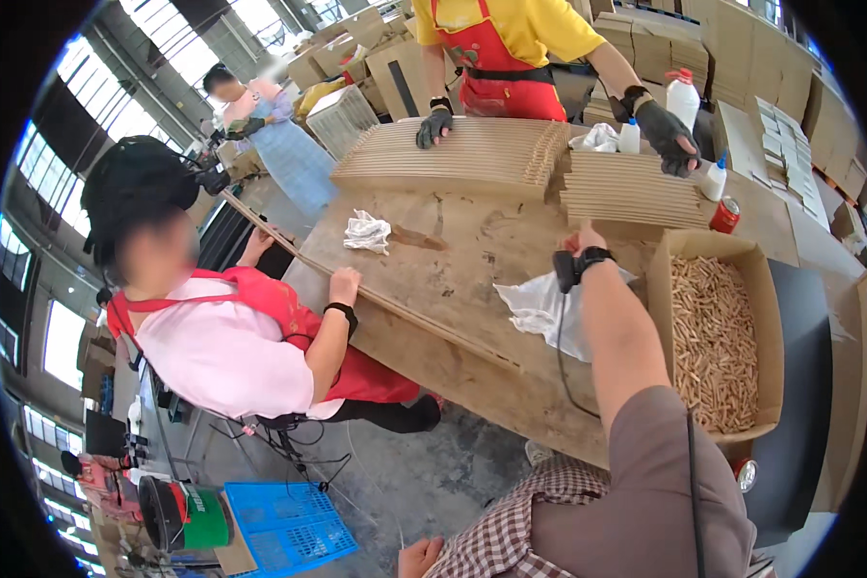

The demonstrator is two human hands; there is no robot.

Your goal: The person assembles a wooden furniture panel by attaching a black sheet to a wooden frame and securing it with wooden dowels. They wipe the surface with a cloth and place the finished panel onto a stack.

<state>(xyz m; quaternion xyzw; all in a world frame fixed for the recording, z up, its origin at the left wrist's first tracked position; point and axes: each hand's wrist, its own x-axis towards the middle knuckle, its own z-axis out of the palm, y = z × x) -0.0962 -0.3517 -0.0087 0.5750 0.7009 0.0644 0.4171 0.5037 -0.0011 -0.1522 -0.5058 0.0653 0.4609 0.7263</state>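
My right hand (580, 241) reaches over the workbench to the near edge of a short stack of grooved wooden slats (631, 196). Its fingers are bent together at the stack's corner; what they pinch, if anything, is too small to make out. A black device is strapped to that wrist, its cable hanging down. Beneath the forearm lies a crumpled white plastic sheet (546, 310). Right of it stands an open cardboard box (775, 337) full of wooden dowels (711, 337). My left hand (419, 557) is low beside my checked apron, partly cut off, its fingers unclear.
A co-worker in pink holds a long wooden strip (405, 326) along the bench's left edge. Opposite, a person's gloved hand rests on a wider slat stack (453, 154). White glue bottles (714, 179) and a red can (725, 215) stand at right. A blue crate (289, 525) lies on the floor.
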